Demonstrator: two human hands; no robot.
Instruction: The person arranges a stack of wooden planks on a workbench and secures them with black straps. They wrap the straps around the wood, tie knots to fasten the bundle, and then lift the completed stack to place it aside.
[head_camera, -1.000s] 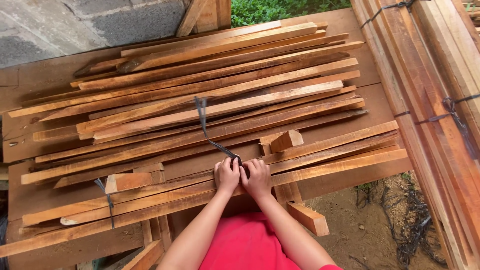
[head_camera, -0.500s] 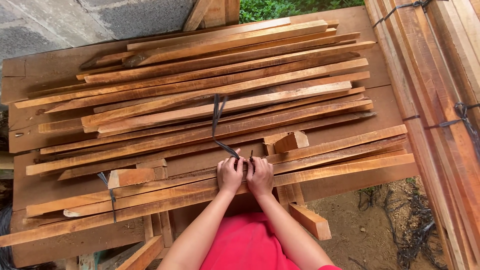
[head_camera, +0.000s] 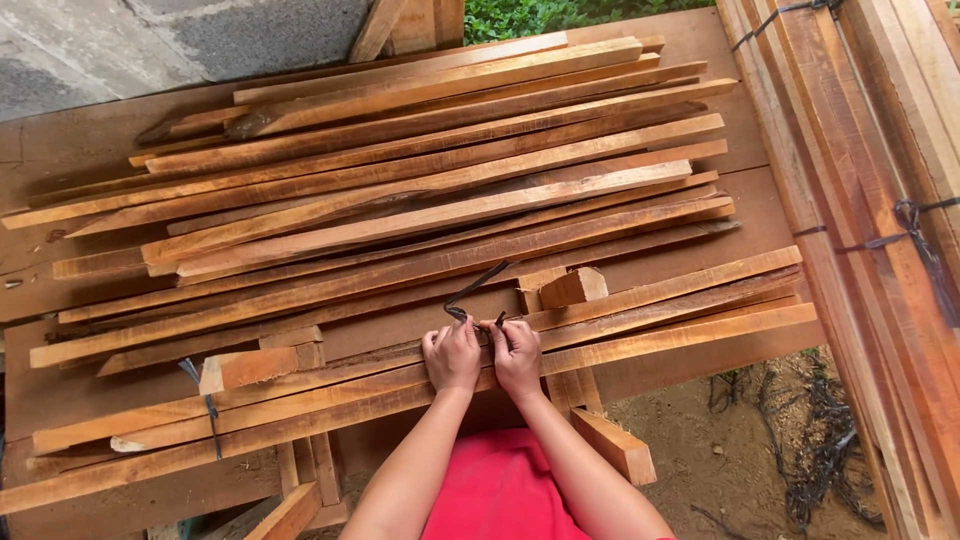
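Note:
Both hands meet over a bundle of long reddish wooden slats (head_camera: 640, 335) at the near edge of a wooden table (head_camera: 720, 150). My left hand (head_camera: 452, 355) and my right hand (head_camera: 516, 352) each pinch the ends of a dark strap (head_camera: 472, 290) that wraps this bundle. A loop of the strap sticks up just beyond my fingers. A short wood block (head_camera: 572, 287) lies right behind my right hand.
A large loose pile of slats (head_camera: 420, 180) covers the table's middle and far side. Another dark strap (head_camera: 205, 405) binds the near bundle at the left. Strapped lumber stacks (head_camera: 880, 200) stand on the right. Dirt ground with strap scraps (head_camera: 800, 440) lies below.
The strap's free end, stretched far over the pile before, now forms a short loop near my fingers. My hands stay at the same spot on the bundle.

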